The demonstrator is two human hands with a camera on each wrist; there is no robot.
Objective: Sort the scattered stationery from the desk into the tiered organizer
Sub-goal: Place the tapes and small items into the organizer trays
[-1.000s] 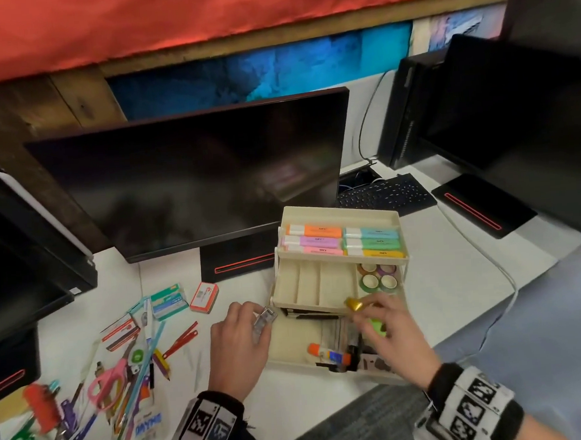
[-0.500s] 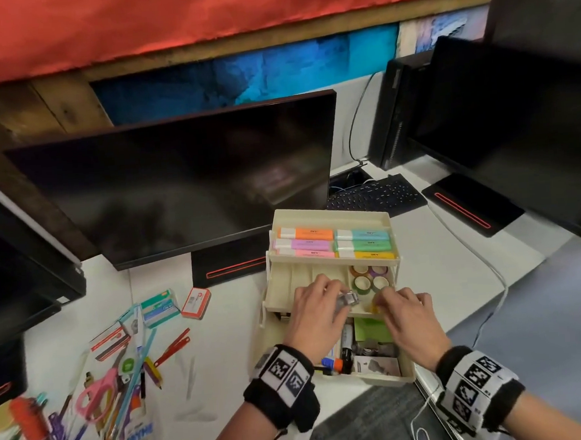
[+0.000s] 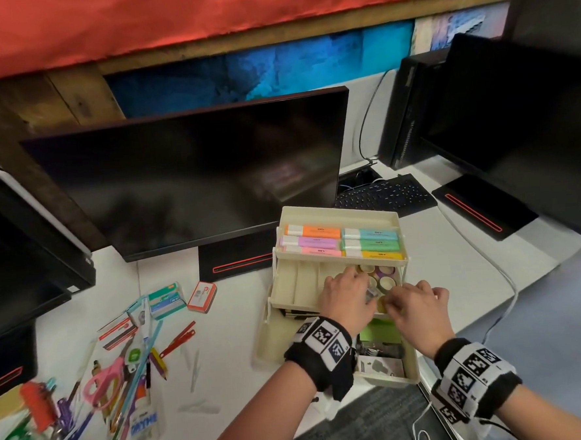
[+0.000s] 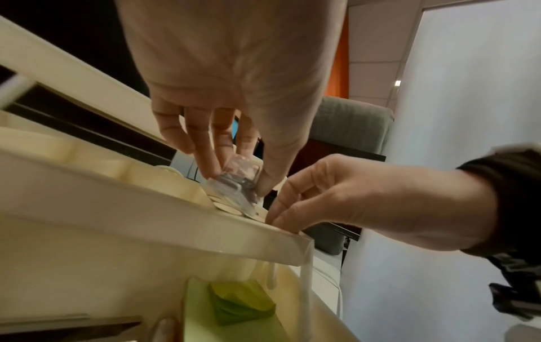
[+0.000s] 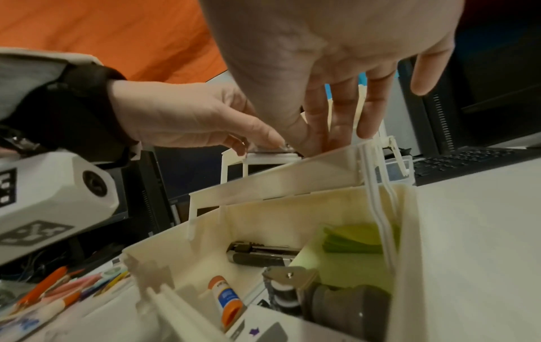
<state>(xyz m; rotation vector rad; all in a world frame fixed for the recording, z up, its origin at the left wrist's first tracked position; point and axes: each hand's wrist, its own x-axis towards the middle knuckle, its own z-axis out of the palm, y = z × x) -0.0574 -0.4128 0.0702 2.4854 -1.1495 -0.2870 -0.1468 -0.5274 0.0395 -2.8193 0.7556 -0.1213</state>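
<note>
The cream tiered organizer [image 3: 336, 213] stands open on the white desk, with highlighters [image 3: 317, 231] in its top tier. Both hands hover over the right end of the middle tier [image 3: 300, 284], beside several tape rolls [image 3: 386, 282]. My left hand [image 3: 366, 288] pinches a small clear plastic box [image 4: 241, 173] between thumb and fingers, just above the rolls. My right hand [image 3: 394, 302] reaches down with thumb and forefinger on a gold tape roll [image 3: 384, 304] at the tier's front edge. The rim partly hides its fingertips [image 5: 316, 145] in the wrist views.
The bottom tier holds a glue stick [image 5: 224, 300], green sticky notes [image 3: 379, 331] and a stapler [image 5: 260, 254]. Pink scissors [image 3: 103, 382], pens and staple boxes [image 3: 166, 297] lie scattered on the left. A monitor [image 3: 191, 175] stands behind, a keyboard [image 3: 383, 195] and cable [image 3: 504, 295] to the right.
My left hand carried the clear box from the desk left of the organizer to over the middle tier. My right hand brought the gold tape roll up from the bottom tier to the same spot.
</note>
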